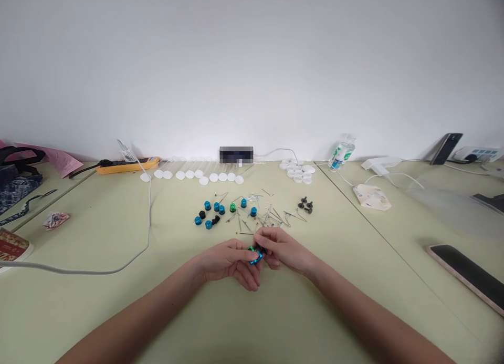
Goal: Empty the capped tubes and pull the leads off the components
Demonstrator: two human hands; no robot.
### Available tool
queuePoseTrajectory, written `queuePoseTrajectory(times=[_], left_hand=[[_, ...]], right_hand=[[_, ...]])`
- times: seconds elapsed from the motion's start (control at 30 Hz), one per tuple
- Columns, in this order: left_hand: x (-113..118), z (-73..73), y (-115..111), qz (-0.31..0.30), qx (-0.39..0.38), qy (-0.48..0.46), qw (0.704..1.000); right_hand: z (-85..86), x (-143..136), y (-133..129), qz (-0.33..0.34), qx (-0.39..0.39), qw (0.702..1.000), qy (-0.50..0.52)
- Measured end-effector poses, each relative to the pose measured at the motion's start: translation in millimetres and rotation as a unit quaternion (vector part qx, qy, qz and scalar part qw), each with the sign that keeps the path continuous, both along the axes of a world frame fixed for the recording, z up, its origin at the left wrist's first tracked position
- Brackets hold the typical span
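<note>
My left hand (230, 261) is closed, its thumb pressing a small shiny blue cap-like piece (256, 259) with a bit of green beside it. Fingertips of my right hand (281, 248) pinch a small black part (261, 249) that touches or nearly touches the blue piece; fingers partly hide both. Beyond my hands lie several blue domed caps (216, 206), a green one (232, 207) and black pieces (215, 220). Thin metal pins and rods (271, 215) are scattered right of them. Several dark stemmed parts (306, 204) sit farther right.
White discs (213, 177) and a cluster of white round caps (298, 170) line the back. A grey cable (149, 211) curves across the left. An orange power strip (128, 165), a plastic bottle (342, 153), a white packet (372, 197) and a phone (466, 274) lie around.
</note>
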State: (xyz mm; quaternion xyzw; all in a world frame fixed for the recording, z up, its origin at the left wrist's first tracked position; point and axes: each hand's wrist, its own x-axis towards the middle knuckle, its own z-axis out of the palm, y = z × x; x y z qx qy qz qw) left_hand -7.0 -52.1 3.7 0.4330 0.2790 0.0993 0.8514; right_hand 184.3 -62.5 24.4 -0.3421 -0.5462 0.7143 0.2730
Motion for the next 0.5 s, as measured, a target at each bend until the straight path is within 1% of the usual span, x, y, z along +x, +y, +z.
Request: queuePoseTrajectory(times=[0.07,0.13,0.2,0.27,0.33,0.43,0.5], left_hand=[[-0.1,0.1,0.1,-0.002,-0.001,0.002,1.0],[-0.3,0.2,0.3,0.008,0.001,0.003,1.0],[-0.4,0.1,0.3,0.012,0.003,0.003,1.0],[-0.4,0.3,0.0,0.003,0.001,0.005,1.0],[-0.6,1.1,-0.3,0.001,-0.002,0.005,1.0],[-1.2,2.5,-0.1,0.024,0.0,-0.001,1.0],[-1.3,2.3,0.2,0.028,0.0,-0.001,1.0]], right_hand=[[0.3,0.8,0.0,0.009,0.023,1.0,0.007],[1.4,0.9,-0.4,-0.014,0.049,0.999,0.016],[2.3,0.3,-0.6,-0.028,0.042,0.999,0.001],[2.3,-0.5,-0.7,-0.009,0.022,1.0,-0.016],[2.1,-0.8,-0.5,0.017,0.029,0.999,-0.004],[1.9,-0.1,0.0,-0.007,0.065,0.998,0.02],[1.5,0.5,0.0,-0.014,0.067,0.998,-0.013]])
